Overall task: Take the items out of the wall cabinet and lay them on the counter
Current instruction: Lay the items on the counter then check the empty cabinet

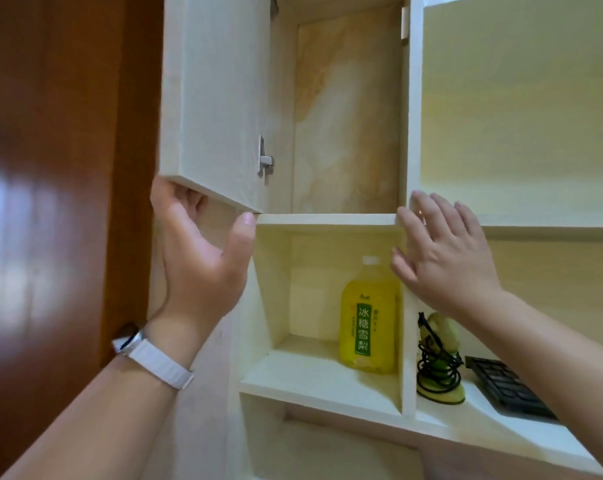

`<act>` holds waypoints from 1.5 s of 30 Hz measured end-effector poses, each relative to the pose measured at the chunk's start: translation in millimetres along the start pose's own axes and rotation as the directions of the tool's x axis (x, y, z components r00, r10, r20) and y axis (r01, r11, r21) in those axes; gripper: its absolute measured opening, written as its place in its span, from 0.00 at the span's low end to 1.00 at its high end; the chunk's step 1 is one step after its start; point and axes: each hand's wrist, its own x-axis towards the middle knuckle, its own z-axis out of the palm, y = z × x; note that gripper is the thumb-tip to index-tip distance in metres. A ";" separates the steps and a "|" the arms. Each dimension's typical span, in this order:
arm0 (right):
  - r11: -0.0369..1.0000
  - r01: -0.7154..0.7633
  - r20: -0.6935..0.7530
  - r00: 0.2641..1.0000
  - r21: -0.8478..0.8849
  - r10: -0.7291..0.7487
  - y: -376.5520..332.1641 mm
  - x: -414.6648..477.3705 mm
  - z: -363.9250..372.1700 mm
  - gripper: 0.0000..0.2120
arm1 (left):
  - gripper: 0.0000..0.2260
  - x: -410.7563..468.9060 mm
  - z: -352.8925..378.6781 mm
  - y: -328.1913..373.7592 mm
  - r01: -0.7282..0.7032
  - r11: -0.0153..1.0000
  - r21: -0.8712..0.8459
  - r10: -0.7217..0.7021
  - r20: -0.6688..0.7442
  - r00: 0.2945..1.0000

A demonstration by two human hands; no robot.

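Hands apart, door held wide.
Left hand (203, 251) hooks the cabinet door (217, 98) by its lower edge, I'd say to keep it open; right hand (442, 251) hovers spread, empty; yellow bottle (369, 317) stands in the niche below.

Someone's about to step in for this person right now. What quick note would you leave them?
Left hand: fingers curled under the white wooden cabinet door's bottom edge, holding it open.
Right hand: open, empty, by the cabinet's white frame.
The compartment behind the door shows nothing inside.
Shelf below: yellow plastic drink bottle with green label; beside it, a green object wound in black cord and a dark keyed slab.
Done: door open. Left: items to the counter, which is out of view.
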 end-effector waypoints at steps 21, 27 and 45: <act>0.991 0.109 -0.236 0.964 -0.081 -0.125 25.0 -7.8 29.9 0.32 | 0.36 -24.5 100.3 -19.4 -0.284 0.859 0.426 0.175 0.277 0.945; 0.991 0.104 -0.240 0.963 -0.086 -0.122 25.3 -8.2 31.3 0.33 | 0.35 -25.4 109.5 -31.1 -0.346 0.814 0.467 0.199 0.335 0.921; 0.992 0.114 -0.282 0.951 -0.062 -0.127 26.2 -8.7 32.6 0.31 | 0.32 -37.7 150.1 -64.9 -0.378 0.672 0.637 0.028 0.488 0.873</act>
